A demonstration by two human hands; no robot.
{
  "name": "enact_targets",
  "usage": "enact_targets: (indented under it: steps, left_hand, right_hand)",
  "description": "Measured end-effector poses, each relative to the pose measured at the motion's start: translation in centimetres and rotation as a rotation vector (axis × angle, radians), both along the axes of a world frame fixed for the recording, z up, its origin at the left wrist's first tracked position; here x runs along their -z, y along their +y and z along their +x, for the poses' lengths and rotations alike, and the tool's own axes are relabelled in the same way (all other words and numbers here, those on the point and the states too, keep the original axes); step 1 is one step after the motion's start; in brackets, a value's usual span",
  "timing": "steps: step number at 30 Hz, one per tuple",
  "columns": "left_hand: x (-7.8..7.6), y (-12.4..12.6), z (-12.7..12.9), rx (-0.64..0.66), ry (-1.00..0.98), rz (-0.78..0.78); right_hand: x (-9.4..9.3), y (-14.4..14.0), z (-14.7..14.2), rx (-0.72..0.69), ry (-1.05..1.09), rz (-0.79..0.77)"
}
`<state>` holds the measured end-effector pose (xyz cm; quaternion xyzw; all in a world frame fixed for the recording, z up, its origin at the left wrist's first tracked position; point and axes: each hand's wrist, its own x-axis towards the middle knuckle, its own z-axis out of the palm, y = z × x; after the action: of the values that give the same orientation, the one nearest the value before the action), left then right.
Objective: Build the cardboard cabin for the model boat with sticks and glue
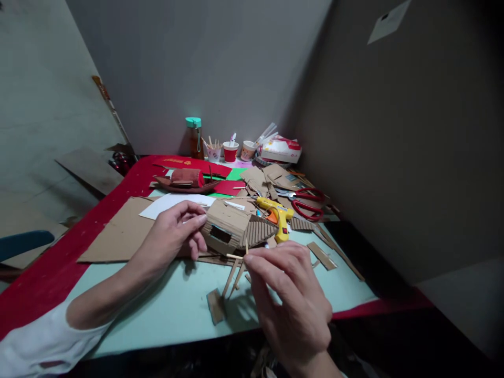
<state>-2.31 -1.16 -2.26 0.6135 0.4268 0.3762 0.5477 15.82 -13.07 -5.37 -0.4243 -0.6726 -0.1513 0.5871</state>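
A cardboard model boat (226, 223) with a boxy cabin, a dark side window and a ribbed pointed end lies in the middle of the table. My left hand (177, 231) grips the cabin's left end between thumb and fingers. In front of the ribbed end, my right hand (289, 294) pinches thin wooden sticks (235, 256) that meet at an angle near the fingertips. Whether they are joined is too small to tell. Below them lie narrow cardboard strips (230, 278) and a small cardboard piece (216, 305).
Behind the boat lie a yellow glue gun (280, 214), red-handled scissors (309, 202) and cardboard scraps (268, 178). A brown model boat (185, 181) stands further back. Along the wall are a bottle (195, 137), a red cup (230, 152) and a tissue pack (279, 150).
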Motion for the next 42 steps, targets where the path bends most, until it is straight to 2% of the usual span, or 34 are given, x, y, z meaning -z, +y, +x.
enact_targets:
  steps: [8,15,19,24,33,37,42]
  left_hand:
    - [0.6,0.0,0.3,-0.047,-0.013,-0.014]
    - [0.0,-0.7,0.5,0.03,-0.013,-0.137]
    - [-1.2,-1.2,1.0,0.062,-0.029,-0.253]
    - [-2.3,-1.6,1.5,0.019,-0.134,-0.351]
    - [-2.8,-2.0,1.9,-0.033,-0.275,-0.463]
    - [-2.8,-1.9,1.9,-0.066,-0.268,-0.514]
    - [-2.6,-1.9,1.9,-0.072,-0.277,-0.513]
  right_hand:
    - [1.1,0.6,0.1,-0.018,0.043,-0.046]
    - [1.6,1.4,-0.3,-0.058,0.01,-0.115]
    - [1.3,1.5,-0.1,-0.078,-0.007,-0.123]
    - [0.6,1.7,0.3,-0.131,-0.005,-0.137]
    - [-0.4,1.6,0.7,-0.134,0.03,-0.214]
    - [-1.0,1.5,1.2,-0.089,-0.077,-0.318]
    - [-1.4,1.7,1.4,-0.101,-0.095,-0.321]
